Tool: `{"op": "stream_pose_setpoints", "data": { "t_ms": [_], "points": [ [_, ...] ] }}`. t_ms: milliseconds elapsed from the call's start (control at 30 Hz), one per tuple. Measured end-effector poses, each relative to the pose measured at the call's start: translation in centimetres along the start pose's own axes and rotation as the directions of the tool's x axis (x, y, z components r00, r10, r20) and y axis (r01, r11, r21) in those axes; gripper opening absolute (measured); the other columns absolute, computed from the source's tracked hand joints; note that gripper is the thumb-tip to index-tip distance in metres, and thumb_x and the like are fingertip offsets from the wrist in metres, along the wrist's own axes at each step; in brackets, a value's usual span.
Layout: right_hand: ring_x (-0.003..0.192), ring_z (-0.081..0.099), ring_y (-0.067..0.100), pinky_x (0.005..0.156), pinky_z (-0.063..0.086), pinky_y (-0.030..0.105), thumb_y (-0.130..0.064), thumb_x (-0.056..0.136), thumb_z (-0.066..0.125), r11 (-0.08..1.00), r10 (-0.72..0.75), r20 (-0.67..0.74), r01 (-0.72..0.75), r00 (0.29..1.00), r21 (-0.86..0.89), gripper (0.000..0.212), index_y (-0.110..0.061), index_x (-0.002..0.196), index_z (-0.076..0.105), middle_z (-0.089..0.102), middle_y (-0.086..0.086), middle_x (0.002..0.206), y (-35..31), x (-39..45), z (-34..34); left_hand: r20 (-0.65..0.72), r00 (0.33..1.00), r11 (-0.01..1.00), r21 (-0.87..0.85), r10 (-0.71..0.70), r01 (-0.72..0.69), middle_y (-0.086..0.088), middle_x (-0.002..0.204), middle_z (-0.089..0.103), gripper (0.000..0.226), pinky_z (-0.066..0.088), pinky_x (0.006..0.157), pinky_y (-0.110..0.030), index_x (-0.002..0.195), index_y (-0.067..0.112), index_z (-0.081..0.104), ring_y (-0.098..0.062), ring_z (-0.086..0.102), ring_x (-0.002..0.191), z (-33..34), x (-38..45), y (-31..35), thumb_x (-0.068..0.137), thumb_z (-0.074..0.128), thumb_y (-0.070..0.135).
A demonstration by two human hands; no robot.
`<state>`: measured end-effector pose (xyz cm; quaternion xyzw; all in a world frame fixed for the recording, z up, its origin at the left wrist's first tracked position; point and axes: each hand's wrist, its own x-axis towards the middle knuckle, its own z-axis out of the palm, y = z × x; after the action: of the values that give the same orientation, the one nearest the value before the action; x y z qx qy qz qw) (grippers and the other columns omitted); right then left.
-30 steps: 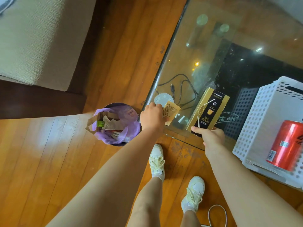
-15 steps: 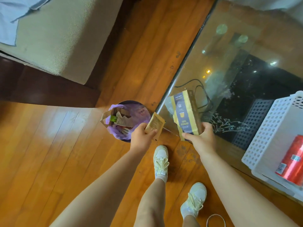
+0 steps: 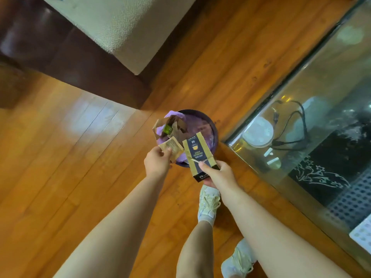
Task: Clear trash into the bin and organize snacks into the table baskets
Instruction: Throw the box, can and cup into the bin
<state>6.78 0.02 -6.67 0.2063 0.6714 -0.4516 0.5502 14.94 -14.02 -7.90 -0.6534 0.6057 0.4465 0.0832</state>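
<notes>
A round dark bin (image 3: 214,131) with a purple liner stands on the wooden floor beside the glass table's corner. Brown paper and a green scrap lie inside it. My left hand (image 3: 157,162) pinches a small tan paper packet (image 3: 171,147) over the bin's near rim. My right hand (image 3: 217,174) grips a black-and-gold box (image 3: 197,155) by its lower end, its top tilted over the bin. The two items almost touch above the liner.
The glass table (image 3: 313,81) runs along the right, with a white disc and black cables seen beneath it. A corner of a white perforated basket (image 3: 362,235) shows at the right edge. A beige sofa (image 3: 124,23) on a dark base stands upper left. My feet are below the bin.
Both hands moved left from the table edge to over the bin, carrying the packet and the box. The view swung left, so the basket and red can slid out of sight.
</notes>
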Motion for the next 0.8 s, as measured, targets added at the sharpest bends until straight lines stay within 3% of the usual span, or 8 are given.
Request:
{"op": "stream_pose_setpoints", "data": {
  "t_ms": [100,167,300,467,567,667,800],
  "points": [
    [0.112,0.056,0.027,0.083,0.053,0.031,-0.026,0.079,0.072,0.995,0.089,-0.005,-0.089,0.996,0.04,0.075,-0.013,0.141,0.032,0.049,0.011,0.134,-1.1,0.9,0.4,-0.012,0.999,0.996,-0.085,-0.034,0.033,-0.006,0.137,0.049,0.057,0.05,0.095,-0.047,0.14,0.014,0.034,-0.027,0.055,0.116,-0.1,0.4,0.1,0.09,0.058,0.027],
    [0.122,0.05,0.028,0.091,0.051,0.035,-0.026,0.08,0.071,0.993,0.111,0.012,-0.111,0.994,-0.029,0.082,-0.016,0.146,0.023,0.038,0.011,0.145,-1.7,0.6,-0.1,-0.005,0.995,0.98,-0.176,-0.098,0.096,-0.007,0.146,0.039,0.07,0.044,0.102,-0.048,0.147,0.016,0.02,-0.026,0.046,0.125,-0.7,0.0,0.1,0.089,0.059,0.027],
    [0.119,0.052,0.025,0.097,0.048,0.038,-0.016,0.085,0.065,0.991,0.076,0.071,-0.067,0.995,-0.118,0.061,-0.014,0.14,0.038,0.047,0.01,0.139,-2.7,-1.9,-1.8,0.083,0.99,0.974,-0.187,-0.111,0.124,-0.008,0.145,0.039,0.068,0.043,0.102,-0.047,0.146,0.016,0.022,-0.027,0.045,0.127,-2.1,-2.5,0.4,0.09,0.059,0.021],
    [0.09,0.062,0.012,0.073,0.05,0.021,-0.015,0.091,0.055,0.993,-0.035,0.034,0.039,0.999,-0.114,0.031,-0.016,0.122,0.054,0.064,0.003,0.109,-3.3,-7.0,-5.6,0.282,0.958,0.98,-0.169,-0.053,0.104,-0.007,0.107,0.063,0.036,0.049,0.073,-0.029,0.127,0.012,0.05,-0.016,0.062,0.091,-3.3,-7.7,3.0,0.091,0.054,0.013],
    [0.082,0.065,0.007,0.062,0.051,0.014,-0.017,0.089,0.057,0.989,-0.134,0.018,0.135,0.991,-0.053,0.021,-0.025,0.109,0.058,0.067,-0.006,0.093,-3.4,-10.2,-9.3,0.358,0.933,0.993,-0.12,0.04,0.004,0.0,0.091,0.066,0.025,0.048,0.069,-0.024,0.115,0.014,0.059,-0.011,0.061,0.082,-2.8,-11.6,5.5,0.091,0.053,0.01],
    [0.072,0.066,0.003,0.058,0.05,0.012,-0.021,0.087,0.061,0.973,-0.23,0.004,0.23,0.973,0.01,0.02,-0.034,0.101,0.059,0.07,-0.006,0.093,-2.9,-13.6,-14.1,0.427,0.894,0.99,-0.084,0.137,-0.112,-0.001,0.089,0.068,0.02,0.047,0.069,-0.023,0.107,0.017,0.061,-0.009,0.061,0.074,-0.8,-15.9,8.2,0.093,0.048,0.01],
    [0.068,0.064,0.003,0.058,0.048,0.011,-0.02,0.086,0.063,0.943,-0.309,-0.125,0.32,0.943,0.086,0.018,-0.034,0.098,0.06,0.07,-0.002,0.093,-0.4,-18.0,-21.8,0.526,0.818,0.969,-0.046,0.231,-0.244,0.005,0.083,0.07,0.018,0.049,0.068,-0.02,0.099,0.021,0.063,-0.004,0.064,0.07,3.8,-22.0,11.1,0.093,0.049,0.01]
  ]
}}
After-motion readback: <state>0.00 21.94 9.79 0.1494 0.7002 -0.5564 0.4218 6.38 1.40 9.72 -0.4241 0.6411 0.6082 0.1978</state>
